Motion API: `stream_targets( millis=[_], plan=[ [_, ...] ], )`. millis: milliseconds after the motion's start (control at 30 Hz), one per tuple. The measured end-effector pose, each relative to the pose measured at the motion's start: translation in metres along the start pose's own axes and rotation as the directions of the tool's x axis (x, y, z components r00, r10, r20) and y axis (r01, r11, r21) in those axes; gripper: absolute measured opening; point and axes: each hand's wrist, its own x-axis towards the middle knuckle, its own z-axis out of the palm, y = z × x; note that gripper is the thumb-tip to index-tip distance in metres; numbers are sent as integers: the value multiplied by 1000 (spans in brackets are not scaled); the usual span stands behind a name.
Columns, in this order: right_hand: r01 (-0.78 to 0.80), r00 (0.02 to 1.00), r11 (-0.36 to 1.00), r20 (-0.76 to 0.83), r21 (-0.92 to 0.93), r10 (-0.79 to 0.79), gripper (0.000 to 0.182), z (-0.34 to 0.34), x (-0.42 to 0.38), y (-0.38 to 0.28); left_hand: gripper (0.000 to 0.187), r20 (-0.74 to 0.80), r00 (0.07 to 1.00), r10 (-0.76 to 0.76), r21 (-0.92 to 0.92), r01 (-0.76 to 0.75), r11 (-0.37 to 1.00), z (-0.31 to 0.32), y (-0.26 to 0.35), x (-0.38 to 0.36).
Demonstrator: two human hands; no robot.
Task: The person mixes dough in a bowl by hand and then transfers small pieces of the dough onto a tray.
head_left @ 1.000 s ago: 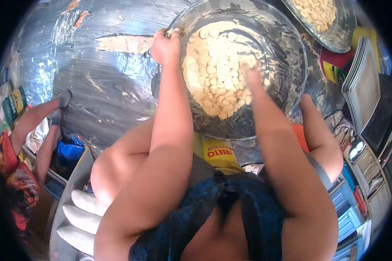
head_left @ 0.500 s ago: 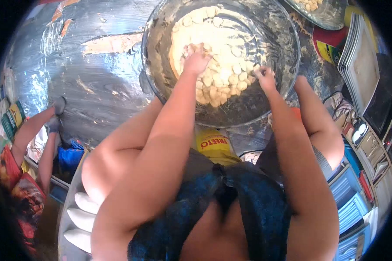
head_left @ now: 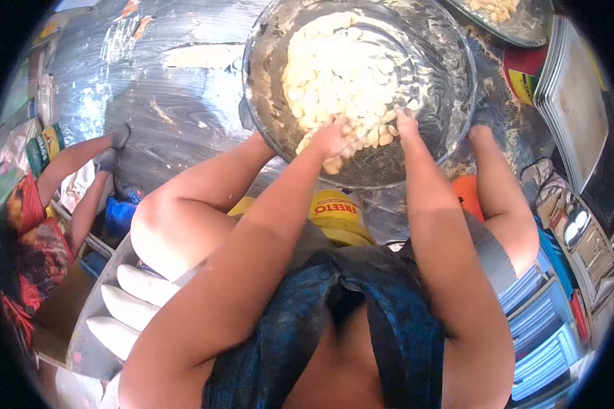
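Note:
A wide dark basin (head_left: 457,102) holds a pile of pale, rounded lumps (head_left: 341,78), with pale powder smeared over its inside. Their exact kind I cannot make out. My left hand (head_left: 331,138) lies at the near edge of the pile, fingers apart and touching the lumps. At the pile's right edge is my right hand (head_left: 407,125), its fingers stretched forward against a few lumps. The undersides of both hands are hidden.
A second basin (head_left: 518,31) with similar lumps stands at the far right, near stacked pale trays (head_left: 576,102). A yellow bucket (head_left: 338,215) sits between my legs. Another person's legs (head_left: 75,160) show at the left. Blue crates (head_left: 542,341) stand at the lower right.
My left hand has come back from the pile's middle to its near edge. My right hand has shifted slightly left, its fingers straighter. The view has shifted a little.

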Motion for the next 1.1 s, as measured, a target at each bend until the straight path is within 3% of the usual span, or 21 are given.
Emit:
stream_targets(
  millis=[33,133,200,233,300,367,433,533,600,633,700,733,767,833,867,900,967,1000,1033,1067,1100],
  plan=[
    [-173,969,982,192,74,156,42,18,21,41,63,-72,997,-14,-124,5,992,-9,3,-8],
    [-76,955,772,177,-631,239,81,58,-93,-29,64,-262,954,-148,-159,108,981,-32,-16,3],
    [44,825,933,540,-356,167,86,43,-117,-33,64,-362,898,-250,-98,230,968,-27,-37,21],
    [26,823,929,535,-369,189,86,23,-121,-42,62,-204,954,-219,100,243,965,-12,-49,27],
    [-341,582,926,736,-164,345,89,-31,-120,-84,60,-31,977,-210,282,211,936,7,-39,22],
    [-287,816,952,492,-110,303,87,-45,-79,-50,65,118,962,-244,68,238,969,10,0,-1],
    [-351,871,936,375,23,318,78,-17,-68,-35,64,172,954,-245,-131,268,954,-7,-4,4],
    [83,875,801,428,-593,226,71,58,-92,-39,61,141,947,-287,-352,319,880,-14,-58,34],
    [436,830,710,553,-553,-78,62,59,-125,-49,59,83,968,-237,-477,247,844,-22,-69,28],
    [430,833,713,548,-554,-77,62,45,-127,-64,58,89,988,-126,-578,154,802,-30,-61,18],
    [-178,655,951,691,-252,306,61,5,-121,-82,59,394,913,104,-246,-5,969,-32,-34,7],
    [-188,833,961,485,-201,264,54,1,-106,-63,63,419,908,25,-458,187,869,6,-50,19],
    [32,900,999,436,-34,-14,42,1,-85,-37,63,412,911,24,-458,184,870,-5,-38,11],
    [-110,893,988,448,109,50,34,22,-98,-25,55,536,840,-80,-629,462,625,-36,-13,-12],
    [-328,829,907,542,265,141,35,39,-101,-18,59,449,894,5,-660,328,677,-40,-22,-5],
    [-345,755,924,634,168,166,35,40,-109,-24,59,450,893,8,-665,329,671,-35,-27,-5],
    [-212,621,976,764,-53,176,37,22,-127,-55,66,506,862,25,-557,304,773,2,-53,14],
    [-148,708,989,695,-33,129,38,16,-136,-56,69,532,845,48,-496,265,827,30,-73,30],
    [-75,786,997,615,-16,69,39,12,-134,-50,72,624,758,189,-545,249,801,-27,-25,-3],
    [241,913,969,352,-61,-205,47,29,-99,19,79,607,775,174,-587,290,756,-3,-41,5],
    [374,927,888,141,-267,-348,56,20,-114,3,88,684,693,226,-550,287,784,-74,11,-31]
  ],
)
